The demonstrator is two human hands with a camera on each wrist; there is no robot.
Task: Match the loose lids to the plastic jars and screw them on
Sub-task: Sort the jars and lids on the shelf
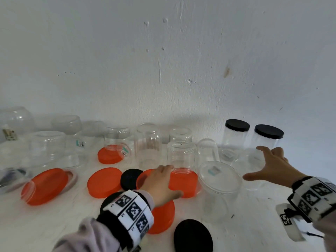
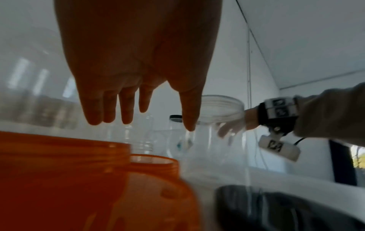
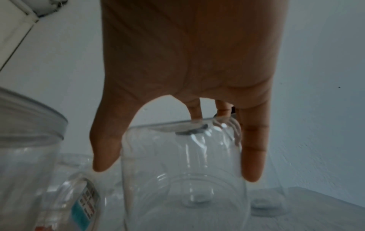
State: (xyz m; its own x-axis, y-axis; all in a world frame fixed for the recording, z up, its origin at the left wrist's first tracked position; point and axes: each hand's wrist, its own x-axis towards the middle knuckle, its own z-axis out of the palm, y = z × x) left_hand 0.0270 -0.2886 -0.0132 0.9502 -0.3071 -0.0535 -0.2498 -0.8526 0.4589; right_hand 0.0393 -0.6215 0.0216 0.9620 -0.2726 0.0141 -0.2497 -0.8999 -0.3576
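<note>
Several clear plastic jars stand on the white table, most of them mouth down. My left hand (image 1: 163, 179) reaches flat over the loose orange lids (image 1: 183, 182), fingers straight and holding nothing, its fingertips close to an upturned jar (image 1: 181, 157). In the left wrist view the left hand (image 2: 150, 123) hangs above orange lids (image 2: 152, 162). My right hand (image 1: 258, 164) is spread over a clear jar (image 1: 249, 168) at the right. In the right wrist view the thumb (image 3: 104, 148) and fingers (image 3: 252, 156) straddle that jar (image 3: 183, 179) without closing round it.
More orange lids (image 1: 104, 181) and two black lids (image 1: 131, 179) (image 1: 192, 235) lie loose at the front. Two jars with black lids (image 1: 237, 137) (image 1: 268, 139) stand at the back right. A wide clear jar (image 1: 219, 186) stands between my hands. The wall is close behind.
</note>
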